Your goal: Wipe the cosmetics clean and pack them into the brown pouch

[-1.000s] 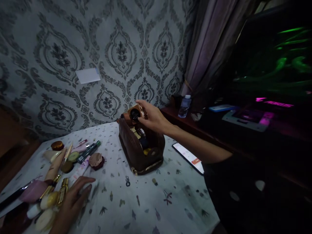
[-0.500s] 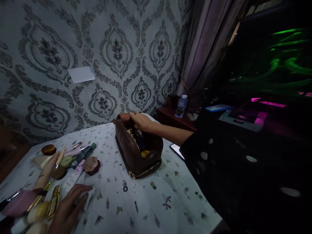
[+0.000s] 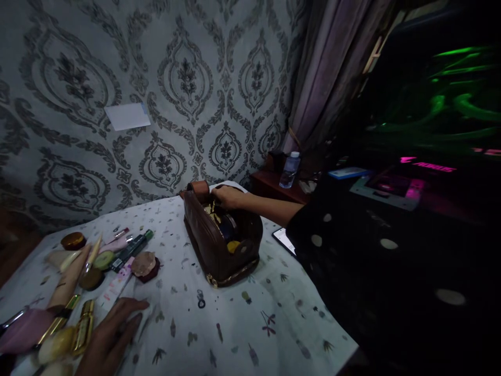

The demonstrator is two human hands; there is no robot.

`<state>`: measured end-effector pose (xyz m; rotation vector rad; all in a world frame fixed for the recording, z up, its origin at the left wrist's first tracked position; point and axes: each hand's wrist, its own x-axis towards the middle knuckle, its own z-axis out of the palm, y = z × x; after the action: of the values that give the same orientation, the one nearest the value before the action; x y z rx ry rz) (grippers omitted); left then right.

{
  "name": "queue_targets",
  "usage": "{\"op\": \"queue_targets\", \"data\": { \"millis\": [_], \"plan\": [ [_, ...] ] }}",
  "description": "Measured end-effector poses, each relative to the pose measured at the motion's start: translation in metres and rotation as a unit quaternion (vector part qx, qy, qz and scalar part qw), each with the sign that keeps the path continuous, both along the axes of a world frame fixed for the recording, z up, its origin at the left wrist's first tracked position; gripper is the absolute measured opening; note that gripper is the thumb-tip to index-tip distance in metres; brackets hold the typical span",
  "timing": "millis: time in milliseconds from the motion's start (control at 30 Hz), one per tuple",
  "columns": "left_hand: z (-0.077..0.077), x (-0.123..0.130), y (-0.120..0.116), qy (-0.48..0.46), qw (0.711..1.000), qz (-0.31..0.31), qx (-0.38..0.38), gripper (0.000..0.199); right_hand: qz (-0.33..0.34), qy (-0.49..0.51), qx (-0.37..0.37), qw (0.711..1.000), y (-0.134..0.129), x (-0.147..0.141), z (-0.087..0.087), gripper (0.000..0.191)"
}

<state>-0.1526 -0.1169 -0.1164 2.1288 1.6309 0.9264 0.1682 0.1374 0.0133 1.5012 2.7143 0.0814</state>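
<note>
Wall (image 3: 188, 31), head view: papered in grey scrollwork, bearing a white sheet (image 3: 128, 116) apparently fixed flat; ending at a curtain (image 3: 324, 68) gathered by a band.
Ledge (image 3: 266, 184): set beyond the far right corner, carrying a water bottle (image 3: 289, 169), upright and capped, so probably safe from spilling.
Glowing case (image 3: 465, 109): lost in shadow at far right, lit green inside, with pink lettering below.
Worktop (image 3: 313, 344): covered by a pale printed cloth, perhaps for protection.
Brown bag (image 3: 205, 237): standing on its base in the middle of the worktop, mouth up and unzipped, likely for access from above without tipping out the contents; steadied, it seems, by its own base rather than by the left hand.
Bag contents: packed low, with a yellow piece (image 3: 234, 246) near the close end; mostly too dark to name.
Right hand (image 3: 227, 198): lowered into the mouth toward the far end, fingers bent, forearm passing over the right side; cannot tell how wide the grip is or whether anything is held.
Left hand (image 3: 113, 334): resting low on the cloth, half open with fingers loosely bent; something pale under the fingertips, too blurred to tell whether gripped.
Cosmetics: lying loose around and beyond the left hand, including a gold bottle (image 3: 83, 326), a pink-printed tube (image 3: 116, 284) and a hexagonal jar (image 3: 144, 265); apparently spread apart from the bag for easy viewing.
Phone (image 3: 285, 240): lying face up right of the bag, screen lit, partly hidden by the dotted sleeve (image 3: 352, 271); probably angled for reading.
</note>
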Motion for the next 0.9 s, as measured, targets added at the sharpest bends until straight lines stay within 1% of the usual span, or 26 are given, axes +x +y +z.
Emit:
{"op": "queue_targets", "data": {
  "millis": [100,233,433,600,700,833,900],
  "plan": [
    [0.000,-0.001,0.000,0.008,1.000,-0.008,0.006,0.030,-0.053,0.019,-0.029,0.998,0.008,-0.008,-0.005,0.043],
    [-0.004,-0.003,0.001,0.018,1.000,-0.011,0.011,0.029,-0.094,0.039,-0.031,0.994,0.014,-0.018,-0.014,0.055],
    [-0.013,-0.008,0.001,0.028,0.999,-0.015,0.007,0.031,-0.111,0.043,-0.064,0.991,0.017,-0.017,-0.022,0.065],
    [-0.013,-0.009,0.001,0.030,0.999,-0.021,0.000,0.032,-0.131,0.044,-0.065,0.988,0.018,-0.016,-0.025,0.063],
    [-0.012,-0.007,0.001,0.031,0.999,-0.022,0.011,0.030,-0.127,0.040,-0.061,0.989,0.016,-0.018,-0.025,0.062],
    [-0.013,-0.005,0.001,0.049,0.998,-0.019,0.030,0.031,-0.100,0.026,-0.051,0.993,0.012,-0.020,-0.025,0.045],
    [-0.014,-0.006,0.000,0.071,0.996,-0.022,0.044,0.031,-0.090,0.013,-0.038,0.995,0.010,-0.020,-0.024,0.040]
  ]
}}
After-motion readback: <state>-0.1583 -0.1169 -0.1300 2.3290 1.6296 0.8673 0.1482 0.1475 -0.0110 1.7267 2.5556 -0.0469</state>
